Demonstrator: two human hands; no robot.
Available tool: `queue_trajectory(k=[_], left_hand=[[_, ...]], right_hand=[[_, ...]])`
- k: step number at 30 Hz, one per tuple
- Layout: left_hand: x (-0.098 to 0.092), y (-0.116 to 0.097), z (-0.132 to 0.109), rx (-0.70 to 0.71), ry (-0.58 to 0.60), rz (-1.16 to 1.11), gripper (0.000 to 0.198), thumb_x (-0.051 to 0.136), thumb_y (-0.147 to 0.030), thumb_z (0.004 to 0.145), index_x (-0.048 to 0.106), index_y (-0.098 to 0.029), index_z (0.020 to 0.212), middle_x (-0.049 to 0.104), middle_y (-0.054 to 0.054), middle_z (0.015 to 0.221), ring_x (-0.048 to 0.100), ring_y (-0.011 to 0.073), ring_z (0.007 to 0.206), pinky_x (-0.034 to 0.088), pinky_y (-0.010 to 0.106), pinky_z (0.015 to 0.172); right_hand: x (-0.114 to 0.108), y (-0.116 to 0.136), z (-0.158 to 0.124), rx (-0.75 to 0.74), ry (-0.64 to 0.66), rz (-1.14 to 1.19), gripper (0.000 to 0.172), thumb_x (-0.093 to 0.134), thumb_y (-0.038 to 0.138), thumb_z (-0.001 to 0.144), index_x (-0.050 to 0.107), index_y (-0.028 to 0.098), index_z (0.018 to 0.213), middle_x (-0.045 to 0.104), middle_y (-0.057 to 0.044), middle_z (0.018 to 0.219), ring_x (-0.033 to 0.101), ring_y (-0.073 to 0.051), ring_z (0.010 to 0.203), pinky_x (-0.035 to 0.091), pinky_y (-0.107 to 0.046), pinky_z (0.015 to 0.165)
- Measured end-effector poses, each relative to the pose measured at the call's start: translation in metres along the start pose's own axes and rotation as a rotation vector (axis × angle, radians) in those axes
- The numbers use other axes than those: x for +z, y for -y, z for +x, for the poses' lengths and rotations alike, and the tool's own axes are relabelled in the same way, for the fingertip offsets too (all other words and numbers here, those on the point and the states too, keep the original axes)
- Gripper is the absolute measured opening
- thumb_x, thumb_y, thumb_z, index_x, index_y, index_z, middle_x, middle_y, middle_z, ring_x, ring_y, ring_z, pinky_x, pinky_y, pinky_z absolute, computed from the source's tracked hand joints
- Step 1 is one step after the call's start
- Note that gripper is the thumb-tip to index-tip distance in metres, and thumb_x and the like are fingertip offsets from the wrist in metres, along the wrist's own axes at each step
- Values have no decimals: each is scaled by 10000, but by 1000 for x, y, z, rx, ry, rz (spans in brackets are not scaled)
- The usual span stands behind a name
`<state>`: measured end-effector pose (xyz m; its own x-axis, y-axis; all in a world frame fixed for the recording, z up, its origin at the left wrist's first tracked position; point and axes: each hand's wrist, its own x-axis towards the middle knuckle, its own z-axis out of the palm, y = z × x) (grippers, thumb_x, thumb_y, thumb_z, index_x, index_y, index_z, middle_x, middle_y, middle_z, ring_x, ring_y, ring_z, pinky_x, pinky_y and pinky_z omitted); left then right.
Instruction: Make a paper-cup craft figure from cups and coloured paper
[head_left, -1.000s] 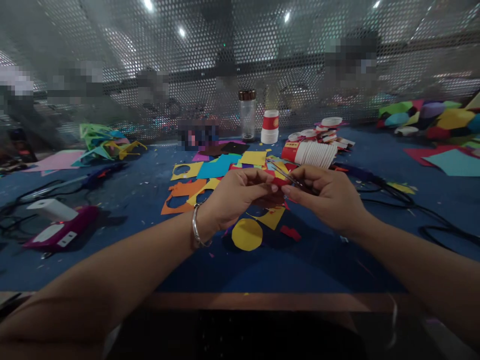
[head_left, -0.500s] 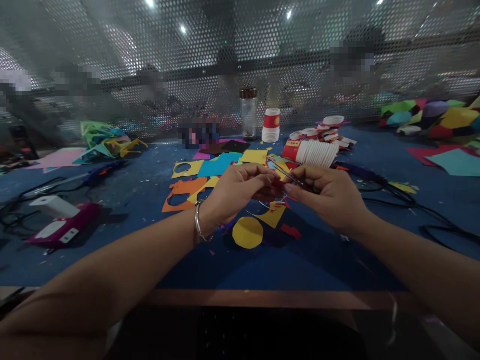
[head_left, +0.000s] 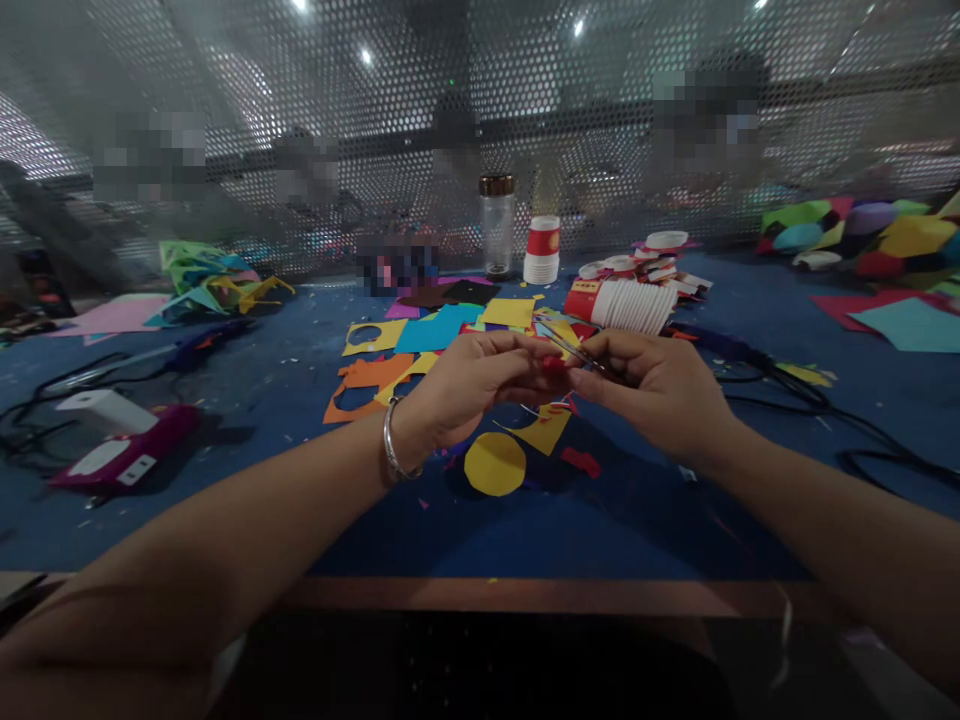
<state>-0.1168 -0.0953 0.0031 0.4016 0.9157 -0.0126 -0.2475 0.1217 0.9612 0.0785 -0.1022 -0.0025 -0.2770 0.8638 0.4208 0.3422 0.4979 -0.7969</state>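
Observation:
Between the fingertips of my left hand (head_left: 480, 385) is a small red paper piece (head_left: 553, 368), pinched. My right hand (head_left: 660, 390) is closed around a slim metal tool (head_left: 574, 350) with two thin prongs, like tweezers, pointing up and left; its rear end is hidden in the palm. The right thumb tip is close to the red piece. Under the hands lie a yellow paper circle (head_left: 495, 464), a yellow offcut (head_left: 546, 430) and a red scrap (head_left: 581, 461) on the blue table.
Cut yellow (head_left: 379, 336), orange (head_left: 367, 385) and blue paper (head_left: 439, 332) lie beyond my left hand. Paper cups (head_left: 637, 305) lie stacked sideways behind my right hand, near upright cups (head_left: 542, 250) and a bottle (head_left: 496, 230). A purple power strip (head_left: 142, 455) and cables (head_left: 817, 410) flank the area.
The red piece shows more clearly between my left fingertips. My left hand has shifted very slightly left, and the metal tool has tilted a little; both hands keep their hold.

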Motion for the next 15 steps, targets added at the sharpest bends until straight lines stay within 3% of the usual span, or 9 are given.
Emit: queue_trajectory(k=[8,15], left_hand=[[-3,2,0,7,-23,76,111,714,-19,810,726,-124,845,761,19,775,747,129,724,609,301,798],[-3,3,1,-19,-37,95,102,757,-69,821,716,-141,762,761,33,699,766,164,707,610,310,764]], right_hand=[[-3,1,0,20,-9,-9,148,751,332,781,674,214,737,647,-4,694,574,-141,625,464,-263,544],[-3,1,-1,11,-57,15,188,785,385,781,722,213,825,697,-9,728,596,-148,635,479,-268,544]])
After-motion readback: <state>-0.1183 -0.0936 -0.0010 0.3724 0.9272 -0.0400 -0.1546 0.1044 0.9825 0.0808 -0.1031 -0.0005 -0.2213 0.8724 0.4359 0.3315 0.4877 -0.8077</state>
